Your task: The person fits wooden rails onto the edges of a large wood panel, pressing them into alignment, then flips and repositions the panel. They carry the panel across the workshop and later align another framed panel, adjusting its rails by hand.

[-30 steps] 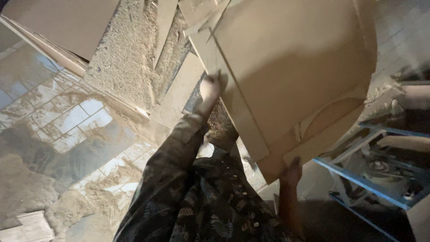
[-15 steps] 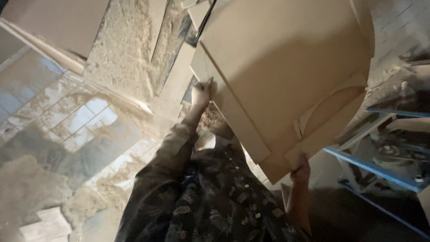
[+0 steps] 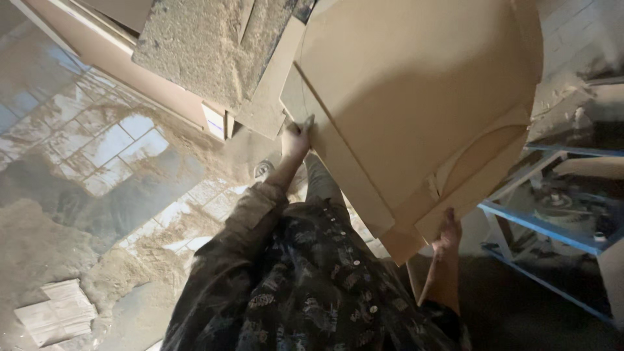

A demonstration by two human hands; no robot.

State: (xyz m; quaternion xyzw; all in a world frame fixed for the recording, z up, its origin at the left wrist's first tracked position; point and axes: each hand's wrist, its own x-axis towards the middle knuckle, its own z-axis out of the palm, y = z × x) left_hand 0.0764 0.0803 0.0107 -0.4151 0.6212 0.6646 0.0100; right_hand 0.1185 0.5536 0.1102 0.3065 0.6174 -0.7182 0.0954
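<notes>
I hold a stack of large tan fibreboard panels (image 3: 416, 97) in front of my body, tilted, with a curved cut line near the lower right corner. My left hand (image 3: 296, 138) grips the left edge of the stack. My right hand (image 3: 447, 233) holds the bottom right corner from below. My patterned dark shirt fills the lower middle of the view.
A dust-covered board (image 3: 208, 52) and more tan sheets (image 3: 97, 45) lie stacked on the floor ahead. The tiled floor (image 3: 110, 149) is wet and strewn with sawdust. A blue metal frame (image 3: 552, 227) stands at the right. Pale paper scraps (image 3: 55, 315) lie lower left.
The panel stack has swung a little right and closer to me as I moved forward; both hands keep the same grip on its edges.
</notes>
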